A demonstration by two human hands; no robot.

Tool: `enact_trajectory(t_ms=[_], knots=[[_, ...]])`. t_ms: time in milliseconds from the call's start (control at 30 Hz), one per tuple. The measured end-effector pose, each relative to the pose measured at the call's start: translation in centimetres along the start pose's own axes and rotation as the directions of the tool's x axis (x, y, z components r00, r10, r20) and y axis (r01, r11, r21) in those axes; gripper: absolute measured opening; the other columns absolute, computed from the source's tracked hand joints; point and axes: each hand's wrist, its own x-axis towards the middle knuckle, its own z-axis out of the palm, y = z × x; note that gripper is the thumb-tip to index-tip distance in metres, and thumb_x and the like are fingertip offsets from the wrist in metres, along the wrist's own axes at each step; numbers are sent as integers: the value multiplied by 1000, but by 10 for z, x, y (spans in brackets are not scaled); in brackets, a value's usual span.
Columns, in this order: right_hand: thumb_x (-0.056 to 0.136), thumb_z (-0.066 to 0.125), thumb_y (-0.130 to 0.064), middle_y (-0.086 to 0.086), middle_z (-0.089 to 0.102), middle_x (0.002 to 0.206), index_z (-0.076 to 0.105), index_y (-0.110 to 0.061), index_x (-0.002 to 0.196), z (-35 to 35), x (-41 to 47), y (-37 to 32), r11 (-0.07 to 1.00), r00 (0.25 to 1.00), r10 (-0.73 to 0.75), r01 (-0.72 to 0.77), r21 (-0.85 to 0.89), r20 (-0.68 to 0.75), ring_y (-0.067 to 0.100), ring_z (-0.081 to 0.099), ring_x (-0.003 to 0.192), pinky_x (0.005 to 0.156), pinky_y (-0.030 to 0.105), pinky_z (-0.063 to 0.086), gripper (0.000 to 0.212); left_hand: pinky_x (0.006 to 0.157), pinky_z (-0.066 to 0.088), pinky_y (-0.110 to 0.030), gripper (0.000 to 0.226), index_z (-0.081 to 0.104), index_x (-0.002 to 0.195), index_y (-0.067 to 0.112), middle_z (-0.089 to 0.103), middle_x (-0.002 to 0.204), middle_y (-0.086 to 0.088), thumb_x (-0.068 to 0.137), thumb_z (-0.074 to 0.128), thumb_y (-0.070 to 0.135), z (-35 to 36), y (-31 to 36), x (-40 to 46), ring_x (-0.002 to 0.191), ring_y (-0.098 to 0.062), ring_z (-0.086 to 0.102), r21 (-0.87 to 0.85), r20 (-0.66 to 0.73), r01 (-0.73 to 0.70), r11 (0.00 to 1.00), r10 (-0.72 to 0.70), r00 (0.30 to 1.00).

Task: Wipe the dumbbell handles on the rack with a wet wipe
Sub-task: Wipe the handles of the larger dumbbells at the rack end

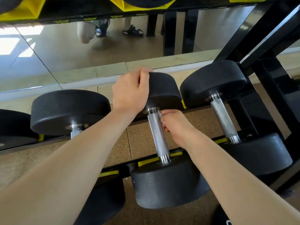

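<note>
A black dumbbell lies on the rack in the middle, its knurled silver handle point(158, 135) running from the far head point(164, 88) to the near head point(165, 184). My left hand point(129, 91) grips the top edge of the far head. My right hand point(175, 127) pinches a small white wet wipe point(159, 113) against the right side of the handle near its far end. Most of the wipe is hidden in my fingers.
A second dumbbell with handle point(224, 119) lies to the right, a third one point(69, 111) to the left. The black rack frame point(267, 51) with yellow cradles point(176, 154) rises at right. A mirror point(65, 51) behind reflects legs and floor.
</note>
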Motion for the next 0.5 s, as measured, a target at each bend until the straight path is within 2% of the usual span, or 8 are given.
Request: enact_trajectory(t_ms=[33,100,200,233,300,367,433,500], knots=[[93,43,-1,0,53,75,69,-12,93,-1,3,0,994,998,52,-54,92,29,13,45,68,65,28,38,28,81,56,-40,50,73,111,36,71,93,8,104,23,41,0,1,-1,92,-13,62,1,0,-2,1000,2,1000],[91,40,4,5,53,77,67,-3,104,-5,6,2,959,987,131,-150,239,97,12,42,61,56,26,36,31,80,55,-38,49,73,110,35,71,93,8,104,24,39,-1,2,-1,91,-12,61,-1,-4,-6,1000,6,1000],[90,43,5,5,56,79,68,1,113,-4,4,3,940,989,97,-129,315,115,10,44,61,56,24,38,34,82,55,-41,49,73,110,36,71,93,8,104,24,40,-1,1,-1,92,-14,62,2,-2,-2,1000,2,1000],[91,47,2,3,58,79,70,-3,112,-4,0,2,966,997,35,-52,252,73,10,48,66,62,24,41,31,83,55,-41,49,72,110,36,71,93,8,104,23,41,-1,1,0,92,-15,62,7,0,1,1000,-1,1000],[95,54,-8,-3,65,90,73,-14,115,-8,-10,-1,986,987,-160,158,-55,-29,10,57,83,81,22,47,28,82,55,-41,50,72,111,36,71,94,7,103,23,41,-1,1,-1,92,-15,62,13,4,-3,1000,3,1000],[96,53,-7,-8,65,100,72,-17,116,-14,-25,-2,836,893,-448,404,-371,-38,1,58,87,77,9,44,30,82,55,-40,50,72,112,36,71,95,7,103,23,40,-2,2,-1,92,-16,61,20,4,-10,1000,10,1000],[95,53,-4,-7,60,103,69,-16,121,-14,-38,-2,548,725,-674,620,-561,143,1,55,83,70,6,40,33,82,55,-40,50,71,111,36,71,94,6,103,23,41,-2,1,0,91,-17,61,23,8,-7,1000,7,1000],[95,54,-8,-3,53,114,62,-20,129,-7,-42,0,227,622,-672,690,-687,403,3,50,89,77,10,41,37,80,56,-40,49,71,112,35,70,93,7,104,24,41,-1,0,0,90,-15,62,19,7,-7,1000,7,1000]])
